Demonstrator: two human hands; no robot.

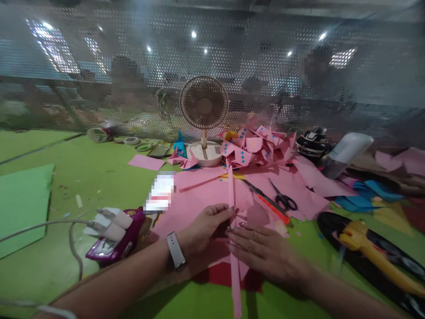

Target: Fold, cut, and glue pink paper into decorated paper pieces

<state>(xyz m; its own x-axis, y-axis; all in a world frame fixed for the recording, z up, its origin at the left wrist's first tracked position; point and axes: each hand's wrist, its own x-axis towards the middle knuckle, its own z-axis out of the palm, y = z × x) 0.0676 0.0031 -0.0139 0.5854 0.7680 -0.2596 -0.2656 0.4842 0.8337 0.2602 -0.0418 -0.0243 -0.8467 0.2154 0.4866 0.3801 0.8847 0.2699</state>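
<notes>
Desk, green top, w/ foll. items, L to R: lt. green sheet, far L edge; 2 white plugs w/ grey cords, atop purple item; sm. pink sheet, lying flat; bright panel, pixelated, contents n/a; pale wristband, on L wrist; L hand, fingers curled, thumb & index nearly together at L edge of long pink strip, firm pinch or mere touch: can't tell; desk fan, upright, round head, white base, at back; long pink strip, at ctr., running from nr. fan base to near edge of view, partly over lg. pink paper; R hand, flattish, fingers extended & close together, tips laid on strip, nothing gripped; folded pink pcs., heaped behind strip, some w/ blue diamond marks; orange-red-handled tool, angled; scissors, blk. handles, just beside same tool; pale bottle, tilted; blue paper, crumpled, R side; yellow-handled item, on blk. base, nr. R forearm.
</notes>
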